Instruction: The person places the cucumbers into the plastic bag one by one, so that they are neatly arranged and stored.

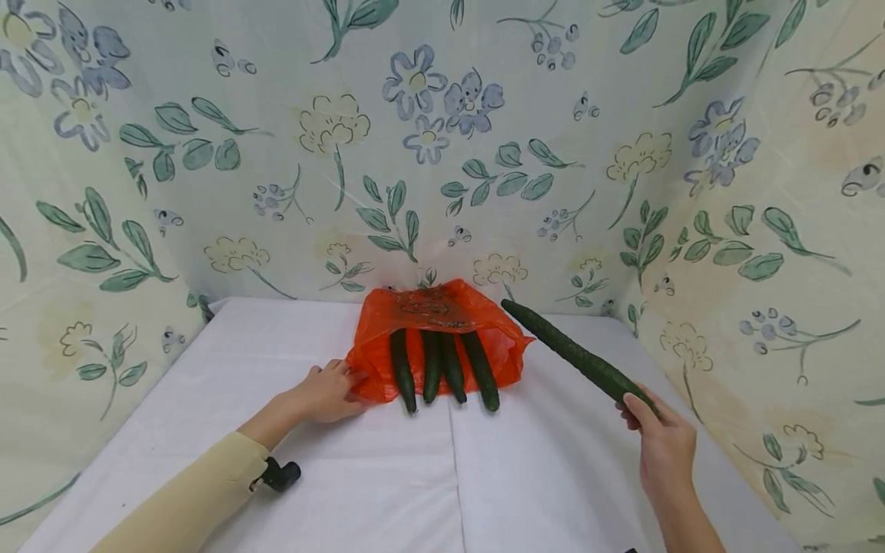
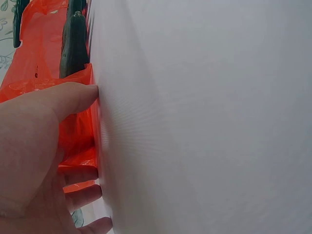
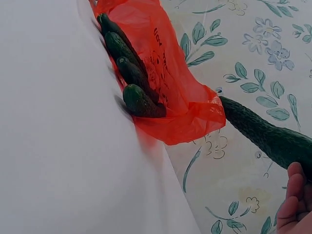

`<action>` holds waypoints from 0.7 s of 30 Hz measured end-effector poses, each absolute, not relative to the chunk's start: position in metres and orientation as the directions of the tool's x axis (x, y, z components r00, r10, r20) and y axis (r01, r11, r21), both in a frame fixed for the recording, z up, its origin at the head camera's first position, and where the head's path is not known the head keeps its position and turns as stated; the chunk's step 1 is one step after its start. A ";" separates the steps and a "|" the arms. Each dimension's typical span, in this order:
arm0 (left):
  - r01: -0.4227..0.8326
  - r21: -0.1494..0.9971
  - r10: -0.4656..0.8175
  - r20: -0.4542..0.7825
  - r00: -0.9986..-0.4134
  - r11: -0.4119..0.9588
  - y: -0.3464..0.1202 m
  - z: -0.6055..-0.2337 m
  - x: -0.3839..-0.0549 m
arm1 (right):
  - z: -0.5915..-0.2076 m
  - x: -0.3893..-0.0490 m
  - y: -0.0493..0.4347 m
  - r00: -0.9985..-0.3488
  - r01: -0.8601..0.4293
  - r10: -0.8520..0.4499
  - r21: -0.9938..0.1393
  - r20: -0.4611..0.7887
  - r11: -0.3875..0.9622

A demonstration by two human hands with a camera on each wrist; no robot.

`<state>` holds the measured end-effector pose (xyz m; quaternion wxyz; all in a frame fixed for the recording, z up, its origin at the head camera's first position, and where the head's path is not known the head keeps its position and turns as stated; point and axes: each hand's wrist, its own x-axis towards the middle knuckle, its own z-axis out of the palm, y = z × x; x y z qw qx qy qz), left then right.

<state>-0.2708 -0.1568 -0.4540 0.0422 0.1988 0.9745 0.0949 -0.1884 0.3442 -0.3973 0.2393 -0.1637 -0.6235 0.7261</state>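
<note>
An orange-red plastic bag (image 1: 429, 307) lies at the back of the table, its mouth facing me. Several dark green cucumbers (image 1: 482, 372) lie side by side in it, near ends poking out; their far ends are hidden. My left hand (image 1: 330, 392) touches the bag's left edge, thumb and fingers spread, with red film (image 2: 78, 136) between them in the left wrist view. In my right hand (image 1: 664, 445), a long cucumber (image 1: 574, 353) is gripped by its near end. It slants up leftward, its far tip close to the bag's right side.
A white cloth (image 1: 387, 476) covers the table, with a seam running down its middle. Floral fabric (image 1: 415, 192) walls in the back and both sides. A small black device (image 1: 280, 475) sits at my left wrist.
</note>
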 end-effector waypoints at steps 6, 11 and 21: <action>0.375 0.195 0.391 -0.054 -0.919 0.906 -0.156 -0.455 -0.272 | -0.395 -0.179 0.337 -0.871 -0.195 0.479 -0.970 0.104 -0.144; 0.370 0.199 0.388 -0.056 -0.920 0.907 -0.156 -0.455 -0.271 | -0.394 -0.170 0.329 -0.911 -0.233 0.380 -0.961 0.161 -0.152; 0.375 0.200 0.392 -0.050 -0.919 0.905 -0.157 -0.457 -0.272 | -0.400 -0.166 0.310 -0.937 -0.241 0.278 -0.968 0.213 -0.071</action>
